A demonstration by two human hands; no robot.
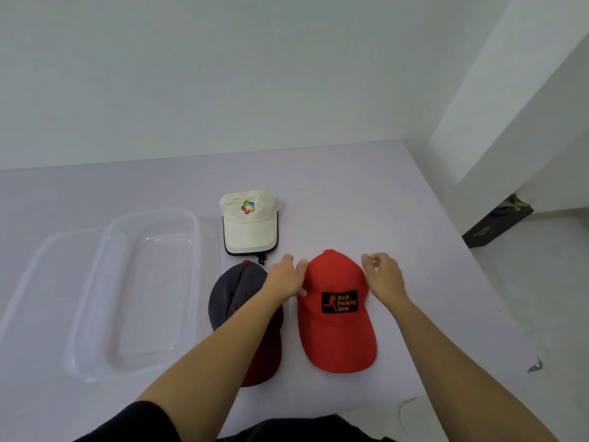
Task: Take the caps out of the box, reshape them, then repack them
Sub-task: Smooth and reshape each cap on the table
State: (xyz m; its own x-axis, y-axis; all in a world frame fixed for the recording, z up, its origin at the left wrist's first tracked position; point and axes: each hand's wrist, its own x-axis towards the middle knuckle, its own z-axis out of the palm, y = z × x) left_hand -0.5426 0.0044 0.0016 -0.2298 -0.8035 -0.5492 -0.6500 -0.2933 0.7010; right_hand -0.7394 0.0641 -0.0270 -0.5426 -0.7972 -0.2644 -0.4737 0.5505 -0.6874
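Black short sleeves (143, 419) sit at the bottom edge, and two bare forearms reach out from them over the pale lilac table (350, 193). Between the hands lies the red cotton cap (338, 339) with a black patch reading "Back Packing Gear", crown away from the person, peak toward them. The left hand (283, 275) rests against the crown's left side, fingers spread and touching the fabric. The right hand (382, 275) hovers at the crown's right side, fingers loosely curled and apart, gripping nothing. Just left of the red cap lies a dark grey cap with a red peak (236, 298), partly under the left forearm. Beyond both sits a cream cap with a multicoloured logo (248, 224). Further left stands the clear plastic box (134, 298), its clear lid (38, 266) beside it.
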